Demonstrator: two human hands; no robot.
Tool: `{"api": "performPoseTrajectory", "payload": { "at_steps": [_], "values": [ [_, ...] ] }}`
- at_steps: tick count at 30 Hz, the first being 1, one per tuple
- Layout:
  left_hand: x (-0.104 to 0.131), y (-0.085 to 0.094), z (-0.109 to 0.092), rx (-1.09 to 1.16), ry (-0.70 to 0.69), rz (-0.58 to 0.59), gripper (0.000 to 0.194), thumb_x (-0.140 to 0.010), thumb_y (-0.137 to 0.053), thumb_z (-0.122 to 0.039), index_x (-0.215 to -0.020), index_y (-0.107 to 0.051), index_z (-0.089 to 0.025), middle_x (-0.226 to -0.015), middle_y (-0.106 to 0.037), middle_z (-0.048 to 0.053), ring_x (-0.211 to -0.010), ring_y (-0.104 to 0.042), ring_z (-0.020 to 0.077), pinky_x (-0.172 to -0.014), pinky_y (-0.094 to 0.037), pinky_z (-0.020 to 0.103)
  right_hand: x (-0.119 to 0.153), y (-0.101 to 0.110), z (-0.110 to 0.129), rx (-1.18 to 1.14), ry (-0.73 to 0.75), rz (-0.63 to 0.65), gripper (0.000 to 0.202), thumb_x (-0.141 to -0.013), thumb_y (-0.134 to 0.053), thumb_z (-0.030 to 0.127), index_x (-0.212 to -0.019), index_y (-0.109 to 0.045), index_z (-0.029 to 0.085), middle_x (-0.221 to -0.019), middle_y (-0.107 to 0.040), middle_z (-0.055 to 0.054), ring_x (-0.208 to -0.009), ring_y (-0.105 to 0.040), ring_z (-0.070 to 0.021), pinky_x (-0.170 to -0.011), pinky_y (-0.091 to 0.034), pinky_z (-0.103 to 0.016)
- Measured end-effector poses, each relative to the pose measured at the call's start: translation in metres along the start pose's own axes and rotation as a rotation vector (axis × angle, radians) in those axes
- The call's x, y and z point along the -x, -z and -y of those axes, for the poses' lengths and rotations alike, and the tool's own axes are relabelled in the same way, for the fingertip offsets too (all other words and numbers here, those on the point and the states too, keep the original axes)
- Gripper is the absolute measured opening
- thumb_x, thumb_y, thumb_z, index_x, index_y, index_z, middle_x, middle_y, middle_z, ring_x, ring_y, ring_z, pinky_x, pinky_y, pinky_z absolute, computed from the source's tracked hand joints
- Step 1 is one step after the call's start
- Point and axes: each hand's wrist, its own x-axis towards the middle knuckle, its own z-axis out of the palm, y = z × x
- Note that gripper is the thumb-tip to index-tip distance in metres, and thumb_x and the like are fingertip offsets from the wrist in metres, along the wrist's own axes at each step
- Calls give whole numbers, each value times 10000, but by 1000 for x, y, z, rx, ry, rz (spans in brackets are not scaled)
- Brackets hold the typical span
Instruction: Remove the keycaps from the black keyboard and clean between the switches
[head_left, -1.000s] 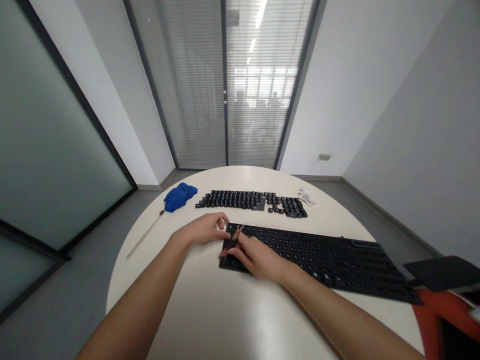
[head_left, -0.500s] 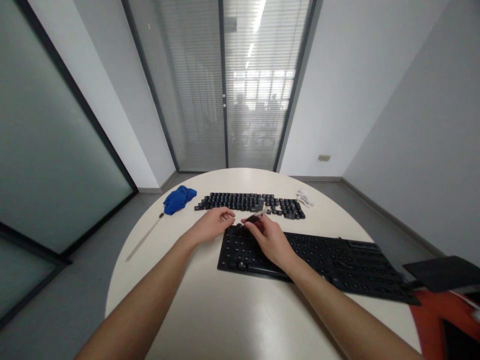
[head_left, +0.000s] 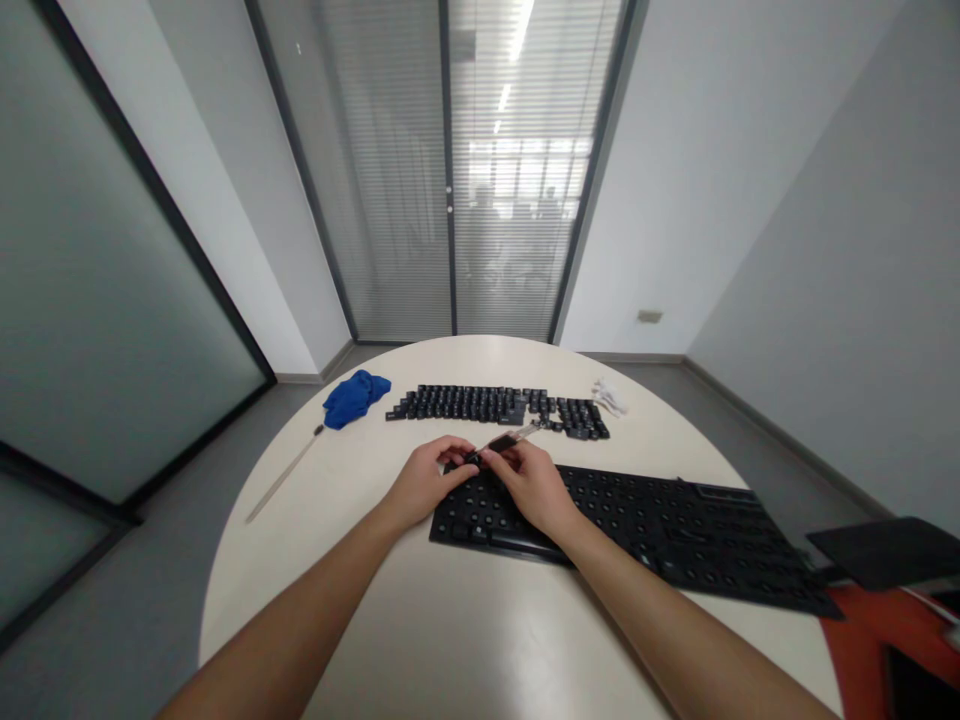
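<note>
A black keyboard base (head_left: 622,505) lies across the table, most of its keycaps off and the switch posts bare. My right hand (head_left: 536,485) grips a keycap puller (head_left: 506,440) with a black body and thin metallic prongs at the upper right. Its other end points down-left toward my left hand (head_left: 431,482). Thumb and fingers of that hand close round a small dark piece, which looks like a black keycap (head_left: 473,458), at the puller's tip above the base's upper left corner. Beyond both hands, loose black keycaps (head_left: 465,403) stand in keyboard order.
On the left of the round white table (head_left: 360,620) lie a blue cloth (head_left: 355,398) and a thin brush (head_left: 281,478) with a dark tip. A crumpled white item (head_left: 609,396) is at the back right. Past the right edge are a dark flat object (head_left: 889,550) and something red (head_left: 874,630).
My left hand has moved right and nearer, its fingers closing at the puller's tip. The puller, in my right hand, has shifted slightly and is tilted down-left.
</note>
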Motion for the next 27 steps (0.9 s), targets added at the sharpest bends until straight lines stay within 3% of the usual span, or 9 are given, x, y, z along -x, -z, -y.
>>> {"api": "performPoseTrajectory", "payload": {
  "at_steps": [7, 11, 15, 21, 27],
  "values": [
    [3, -7, -5, -53, 5, -57, 254, -841, -661, -283, -1067, -663, -167, -985, -703, 46, -862, -632, 184, -870, -498, 336, -2, 1, 2, -139, -37, -45, 295, -891, -620, 455, -963, -630, 169, -900, -722, -69, -844, -698, -220, -792, -531, -335],
    [5, -9, -4, -163, -72, -75, 241, -850, -648, -255, -1077, -662, -175, -963, -679, 46, -874, -619, 187, -869, -492, 333, -3, 2, 3, -316, -106, -81, 390, -852, -656, 473, -1095, -539, 191, -1008, -684, -71, -806, -727, -204, -798, -556, -344],
    [6, -7, -4, -218, -125, -75, 228, -856, -645, -259, -1071, -661, -185, -954, -667, 46, -897, -615, 196, -878, -494, 337, -5, 3, 3, -388, -100, -40, 427, -832, -679, 456, -1128, -498, 207, -1032, -679, -62, -820, -726, -193, -813, -554, -342],
    [7, -5, -10, -99, -142, -15, 250, -962, -496, -286, -1091, -692, -200, -1112, -695, 57, -1059, -623, 206, -1001, -452, 341, -5, 4, 2, -399, -41, -27, 411, -860, -653, 406, -1175, -476, 210, -1026, -657, -54, -796, -684, -157, -826, -537, -343],
    [6, -4, -10, -100, -137, 52, 285, -973, -474, -295, -1125, -703, -217, -1120, -703, 58, -1065, -624, 214, -999, -457, 352, -5, 2, 0, -383, -25, -3, 456, -886, -623, 389, -1275, -453, 225, -1072, -636, -55, -782, -637, -139, -831, -530, -346]
  ]
}}
